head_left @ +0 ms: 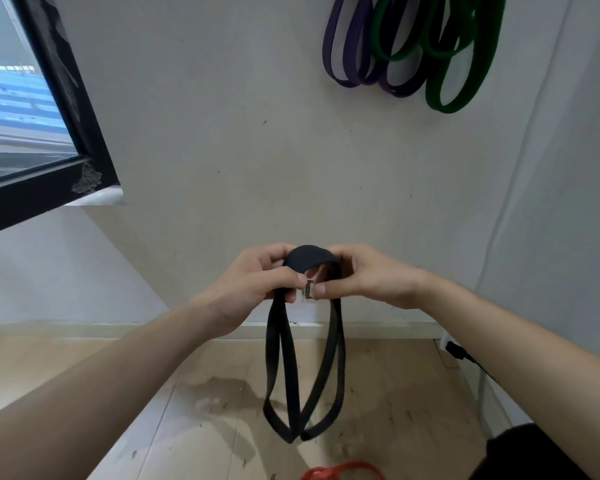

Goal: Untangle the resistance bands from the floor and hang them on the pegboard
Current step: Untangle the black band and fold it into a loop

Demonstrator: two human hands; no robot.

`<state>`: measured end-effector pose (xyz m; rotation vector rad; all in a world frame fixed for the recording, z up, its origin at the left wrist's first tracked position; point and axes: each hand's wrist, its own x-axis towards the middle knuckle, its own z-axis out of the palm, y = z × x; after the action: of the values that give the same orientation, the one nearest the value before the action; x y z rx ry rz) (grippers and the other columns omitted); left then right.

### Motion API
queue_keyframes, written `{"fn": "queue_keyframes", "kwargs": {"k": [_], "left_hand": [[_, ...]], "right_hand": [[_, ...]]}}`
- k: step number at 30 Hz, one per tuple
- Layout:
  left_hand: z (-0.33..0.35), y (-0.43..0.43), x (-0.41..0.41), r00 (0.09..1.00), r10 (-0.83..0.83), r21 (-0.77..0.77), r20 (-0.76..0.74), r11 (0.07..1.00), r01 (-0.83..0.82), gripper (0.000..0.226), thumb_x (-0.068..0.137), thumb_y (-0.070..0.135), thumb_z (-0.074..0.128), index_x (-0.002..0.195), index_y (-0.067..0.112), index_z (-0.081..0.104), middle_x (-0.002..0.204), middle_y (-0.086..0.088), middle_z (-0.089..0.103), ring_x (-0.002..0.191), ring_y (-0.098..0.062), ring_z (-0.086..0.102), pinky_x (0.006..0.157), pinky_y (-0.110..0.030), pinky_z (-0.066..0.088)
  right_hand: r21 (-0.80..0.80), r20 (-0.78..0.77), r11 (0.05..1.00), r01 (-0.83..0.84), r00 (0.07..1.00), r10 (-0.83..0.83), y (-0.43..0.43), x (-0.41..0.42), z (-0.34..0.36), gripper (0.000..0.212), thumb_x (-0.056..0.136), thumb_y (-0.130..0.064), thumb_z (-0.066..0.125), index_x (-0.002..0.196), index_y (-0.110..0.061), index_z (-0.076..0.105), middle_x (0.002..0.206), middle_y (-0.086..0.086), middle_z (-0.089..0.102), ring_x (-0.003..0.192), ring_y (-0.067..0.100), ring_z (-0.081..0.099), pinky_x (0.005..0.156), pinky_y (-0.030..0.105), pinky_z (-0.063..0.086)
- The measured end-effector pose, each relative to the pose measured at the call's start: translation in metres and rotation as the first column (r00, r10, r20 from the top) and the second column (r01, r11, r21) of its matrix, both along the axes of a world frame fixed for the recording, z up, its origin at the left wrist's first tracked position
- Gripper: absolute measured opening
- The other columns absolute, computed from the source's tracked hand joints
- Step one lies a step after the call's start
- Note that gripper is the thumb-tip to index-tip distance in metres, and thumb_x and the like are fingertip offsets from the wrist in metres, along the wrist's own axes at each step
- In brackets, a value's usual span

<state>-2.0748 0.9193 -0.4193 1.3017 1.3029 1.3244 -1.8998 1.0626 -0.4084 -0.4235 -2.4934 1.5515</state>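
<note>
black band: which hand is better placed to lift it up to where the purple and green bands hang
Right hand, probably. It and the left hand both grip the black band, but the purple bands and green bands hang on its side.

Forearms extended forward, left grip (257,282) and right grip (364,275) pinching, thumbs nearly meeting

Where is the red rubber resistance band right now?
The red rubber resistance band lies on the wooden floor at the bottom edge of the head view, slightly right of centre, below the dangling loops of the black rubber band.
</note>
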Motion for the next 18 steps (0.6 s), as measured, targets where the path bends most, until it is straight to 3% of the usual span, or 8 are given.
{"fn": "queue_keyframes", "kwargs": {"k": [3,8,10,12,16,18], "left_hand": [[0.002,-0.002,0.000,1.000,-0.003,-0.028,-0.031,1.000,0.002,0.026,0.075,0.008,0.068,0.101,0.008,0.071,0.075,-0.001,0.065,0.063,-0.016,0.056,0.064,-0.023,0.051],[0.002,-0.006,-0.005,0.993,0.035,-0.058,-0.112,0.997,-0.041,0.025,0.074,0.012,0.075,0.099,0.013,0.077,0.076,-0.005,0.067,0.069,-0.018,0.061,0.070,-0.029,0.055],[0.001,-0.007,-0.005,0.990,0.047,-0.061,-0.132,0.997,-0.056,0.025,0.073,0.012,0.076,0.097,0.014,0.079,0.078,-0.008,0.067,0.071,-0.021,0.061,0.074,-0.032,0.055],[0.001,-0.007,-0.004,0.984,0.070,-0.048,-0.164,0.996,-0.079,0.023,0.072,0.015,0.078,0.095,0.019,0.080,0.078,-0.004,0.071,0.072,-0.017,0.065,0.076,-0.030,0.058],[0.001,-0.006,-0.006,0.972,0.163,0.009,-0.171,0.987,-0.163,0.026,0.070,0.023,0.082,0.096,0.021,0.079,0.088,-0.013,0.078,0.078,-0.020,0.072,0.088,-0.042,0.059],[0.001,-0.006,-0.009,0.971,0.194,0.052,-0.139,0.981,-0.188,0.025,0.075,0.020,0.083,0.100,0.020,0.078,0.093,-0.015,0.078,0.086,-0.028,0.076,0.092,-0.046,0.060]], "right_hand": [[-0.025,-0.083,0.999,0.027,0.996,-0.029,-0.010,-0.007,0.005,0.031,0.082,-0.022,0.079,0.107,-0.009,0.067,0.098,0.017,0.071,0.092,0.018,0.065,0.088,0.038,0.050],[0.079,-0.080,0.996,0.039,0.996,-0.033,-0.011,-0.005,0.014,0.023,0.086,-0.017,0.077,0.107,-0.010,0.071,0.092,0.023,0.068,0.079,0.023,0.060,0.076,0.043,0.048],[0.127,-0.059,0.992,0.018,0.998,-0.011,-0.011,-0.002,0.019,0.023,0.086,-0.016,0.078,0.108,-0.011,0.072,0.098,0.028,0.069,0.079,0.030,0.062,0.077,0.050,0.052],[0.158,-0.040,0.987,0.004,0.999,0.002,-0.010,0.001,0.024,0.026,0.084,-0.018,0.080,0.108,-0.012,0.072,0.098,0.026,0.070,0.082,0.037,0.066,0.080,0.050,0.055],[0.146,-0.096,0.987,0.061,0.994,-0.047,-0.010,0.002,0.026,0.023,0.084,-0.018,0.079,0.104,-0.008,0.074,0.089,0.024,0.070,0.069,0.015,0.063,0.066,0.030,0.054],[0.108,-0.143,0.989,0.104,0.986,-0.088,-0.011,0.001,0.023,0.018,0.086,-0.016,0.077,0.101,-0.005,0.074,0.076,0.013,0.066,0.063,0.010,0.059,0.060,0.023,0.050]]}}
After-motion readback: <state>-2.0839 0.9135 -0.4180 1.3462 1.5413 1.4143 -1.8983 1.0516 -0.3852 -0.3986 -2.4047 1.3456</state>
